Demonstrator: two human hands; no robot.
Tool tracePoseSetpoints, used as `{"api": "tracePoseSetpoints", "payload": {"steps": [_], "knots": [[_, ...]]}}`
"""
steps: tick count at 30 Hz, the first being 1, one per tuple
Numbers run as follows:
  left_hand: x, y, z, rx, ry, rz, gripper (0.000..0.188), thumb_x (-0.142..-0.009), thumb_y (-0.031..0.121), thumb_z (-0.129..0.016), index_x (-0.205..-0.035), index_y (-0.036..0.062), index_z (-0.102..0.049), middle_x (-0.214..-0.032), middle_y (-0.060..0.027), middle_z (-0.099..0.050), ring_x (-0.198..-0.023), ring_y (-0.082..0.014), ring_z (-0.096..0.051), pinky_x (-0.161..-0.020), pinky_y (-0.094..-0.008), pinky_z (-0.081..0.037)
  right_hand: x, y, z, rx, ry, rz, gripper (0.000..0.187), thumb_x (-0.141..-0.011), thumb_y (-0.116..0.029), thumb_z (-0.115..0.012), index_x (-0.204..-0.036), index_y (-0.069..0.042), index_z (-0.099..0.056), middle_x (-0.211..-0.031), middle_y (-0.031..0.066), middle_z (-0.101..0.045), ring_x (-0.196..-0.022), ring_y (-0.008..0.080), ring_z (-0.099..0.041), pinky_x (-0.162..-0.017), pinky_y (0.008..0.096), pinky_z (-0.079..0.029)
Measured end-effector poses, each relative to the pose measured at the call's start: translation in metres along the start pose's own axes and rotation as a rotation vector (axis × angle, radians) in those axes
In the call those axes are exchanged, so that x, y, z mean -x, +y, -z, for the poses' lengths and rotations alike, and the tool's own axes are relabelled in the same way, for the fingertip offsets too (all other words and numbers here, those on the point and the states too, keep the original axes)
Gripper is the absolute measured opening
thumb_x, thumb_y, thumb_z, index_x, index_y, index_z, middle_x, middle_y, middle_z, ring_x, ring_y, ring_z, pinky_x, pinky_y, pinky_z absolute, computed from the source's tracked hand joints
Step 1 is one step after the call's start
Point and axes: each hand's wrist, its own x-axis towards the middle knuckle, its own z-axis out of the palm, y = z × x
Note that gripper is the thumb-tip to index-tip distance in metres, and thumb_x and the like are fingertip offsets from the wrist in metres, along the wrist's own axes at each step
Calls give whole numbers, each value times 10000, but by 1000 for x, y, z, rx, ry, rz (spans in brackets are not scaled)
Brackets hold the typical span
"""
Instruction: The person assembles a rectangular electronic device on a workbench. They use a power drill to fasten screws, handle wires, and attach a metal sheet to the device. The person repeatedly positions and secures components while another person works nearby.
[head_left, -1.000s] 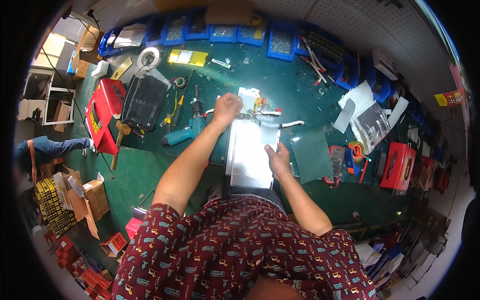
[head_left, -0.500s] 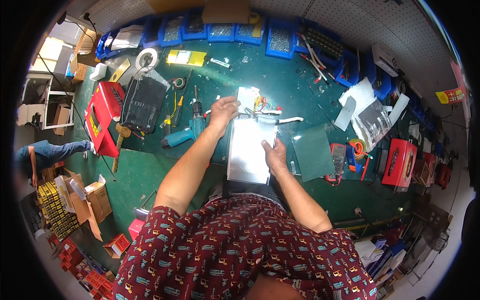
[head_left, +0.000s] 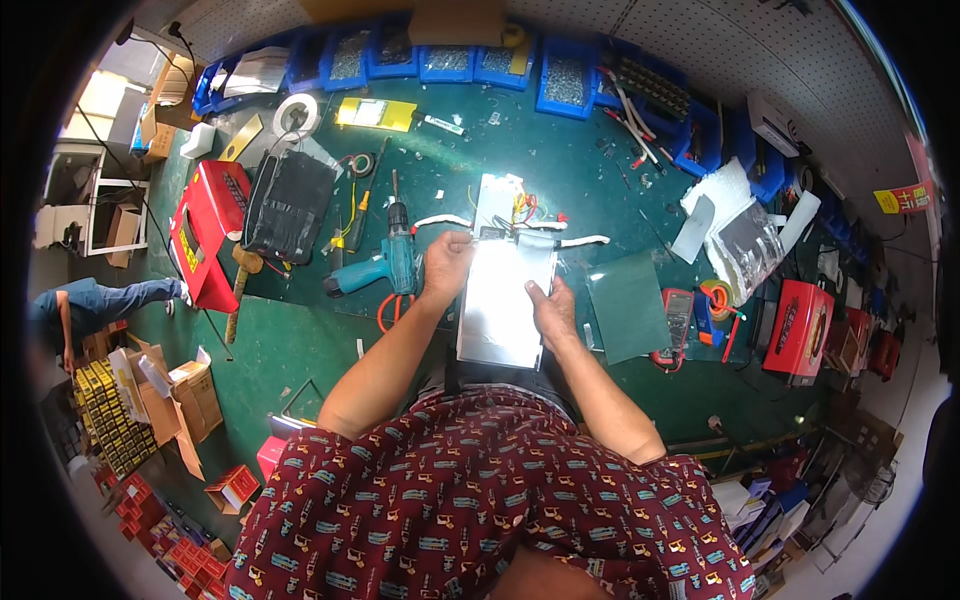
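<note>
A flat silver battery pack [head_left: 505, 310] lies at the table's front edge, close to my body, its face bright with glare. My right hand [head_left: 555, 315] grips its right side, thumb on top and fingers underneath. At its upper left corner, my left hand [head_left: 448, 268] has its fingers curled closed on the edge; the fingertips are partly hidden. Beyond the pack's far end sits a pale board [head_left: 495, 200] with thin red, yellow and green wires [head_left: 525, 208]. Thick white-sleeved leads [head_left: 583, 241] stick out on both sides.
To the left are a teal cordless drill [head_left: 370, 272], orange-handled scissors [head_left: 392, 312], a black pouch [head_left: 290, 205] and a red case [head_left: 208, 235]. On the right lie a dark green sheet [head_left: 630, 308], a multimeter [head_left: 677, 325] and a red box [head_left: 800, 330]. Blue parts bins [head_left: 565, 85] line the back.
My left hand has drawn back from beside the pale board to the pack's upper left corner. This uncovers a white lead and the scissors. My right hand keeps its grip.
</note>
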Motion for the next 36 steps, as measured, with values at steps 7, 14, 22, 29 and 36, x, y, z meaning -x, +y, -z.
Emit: {"api": "tracePoseSetpoints", "payload": {"steps": [7, 14, 22, 29, 36], "knots": [[-4, -4, 1, -28, 6, -20, 197, -897, 78, -760, -1035, -30, -671, -881, -54, -694, -797, -107, -639, -746, -259, -539, 5, -3, -1, -48, -19, 4, 280, -939, -95, -715, -1174, 30, -629, -1066, 78, -723, -935, 138, -653, -853, 303, -521], [-8, 8, -4, -98, 0, -38, 210, -883, 75, -775, -1019, -37, -660, -860, -57, -693, -772, -104, -635, -714, -264, -541, 4, -1, -2, -3, 6, -64, 290, -960, -114, -704, -1197, 31, -619, -1070, 85, -715, -925, 148, -649, -846, 305, -519], [-9, 2, -6, -128, -13, -118, 248, -866, 40, -780, -1043, -30, -622, -786, -22, -647, -686, -79, -590, -603, -247, -498, 4, -2, -6, 32, 44, -81, 315, -935, -122, -726, -1187, 44, -636, -1064, 104, -731, -930, 168, -663, -846, 323, -521], [-10, 3, -2, -317, 38, -266, 264, -844, 59, -792, -1036, -35, -638, -783, -39, -639, -691, -104, -579, -630, -284, -506, 12, -2, -13, 54, 47, -67, 311, -957, -165, -720, -1176, 40, -641, -1053, 90, -716, -915, 147, -636, -830, 315, -517], [0, 44, -4, -476, -43, -395, 170, -889, 43, -670, -1058, 48, -684, -943, -140, -628, -886, -297, -641, -792, -395, -521, 10, 4, -12, 0, 58, -31, 251, -942, -138, -725, -1109, 30, -641, -1004, 78, -709, -885, 142, -617, -822, 328, -505]]}}
